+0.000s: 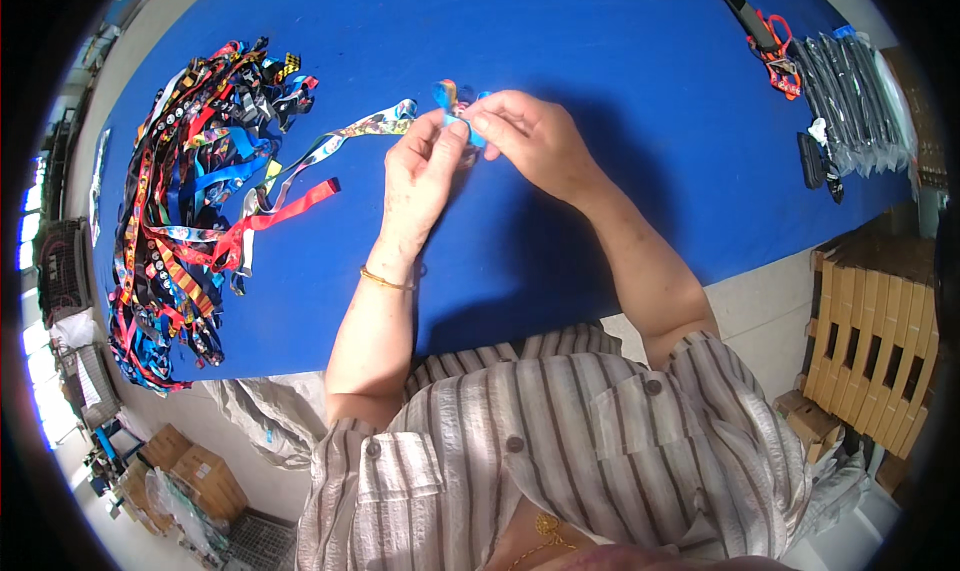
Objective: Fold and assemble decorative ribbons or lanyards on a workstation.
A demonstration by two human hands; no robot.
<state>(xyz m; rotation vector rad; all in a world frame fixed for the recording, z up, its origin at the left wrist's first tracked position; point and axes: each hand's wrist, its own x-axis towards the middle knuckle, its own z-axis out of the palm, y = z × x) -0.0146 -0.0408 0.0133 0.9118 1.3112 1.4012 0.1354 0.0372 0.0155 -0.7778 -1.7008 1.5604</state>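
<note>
Above the middle of the blue table, my left hand (425, 161) and my right hand (530, 136) meet, both closed on one printed lanyard strap (370, 123). A light blue part of it shows between my thumbs, and a short loop rises just beyond the fingers. From my left hand the strap trails left toward a large heap of lanyards (190, 201) in black, red, blue and yellow. A red strap end (310, 201) sticks out of the heap toward me. What my fingertips pinch is partly hidden.
At the far right lie a black phone-like object (745, 16), orange-handled scissors (778, 36) and a row of dark items in clear plastic (850, 101). A small black object (812, 161) is beside them. Cardboard boxes (205, 481) stand on the floor at lower left, stacked cardboard (870, 351) at right.
</note>
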